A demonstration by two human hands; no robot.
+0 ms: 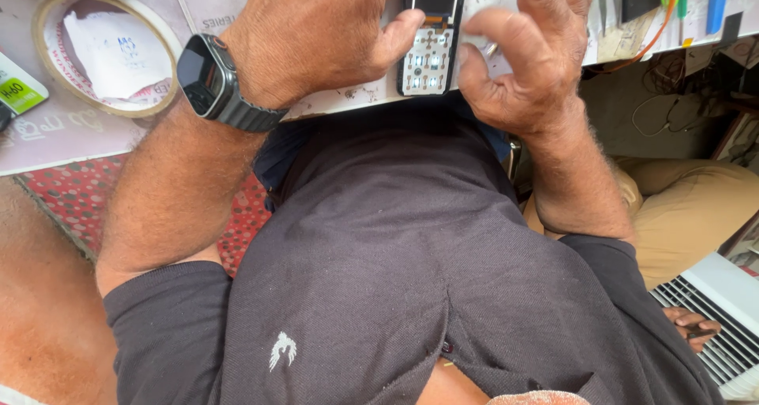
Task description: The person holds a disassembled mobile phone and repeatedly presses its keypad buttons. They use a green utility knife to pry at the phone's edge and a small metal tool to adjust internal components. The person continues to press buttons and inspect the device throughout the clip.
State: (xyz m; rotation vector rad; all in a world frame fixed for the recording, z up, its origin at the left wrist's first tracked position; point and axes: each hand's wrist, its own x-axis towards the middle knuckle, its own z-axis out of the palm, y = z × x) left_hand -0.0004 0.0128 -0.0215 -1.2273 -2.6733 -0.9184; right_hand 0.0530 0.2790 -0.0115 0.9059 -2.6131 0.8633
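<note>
Closest to where I'm standing is just the dark shirt (411,278) and two bare forearms, so all the action sits up at the near edge of the counter (71,140). The left hand (316,37), black smartwatch (207,77) on its wrist, is curled over the counter's edge with the thumb pressed against the side of a small opened-up phone (431,49), its bare keypad board facing up. The right hand (530,53) is hooked in from the other side, thumb and forefinger pinching at the phone's right edge; can't tell if there's a tool or a tiny part in there.

Honestly the risk looks like this: the phone lies right on the lip of the counter, so a slip of either thumb could tip it into the lap. Squeezing too hard on that exposed board could bend it too.

Further back, a roll of tape (107,53) near the left edge, and cables (672,10) on the far right.
</note>
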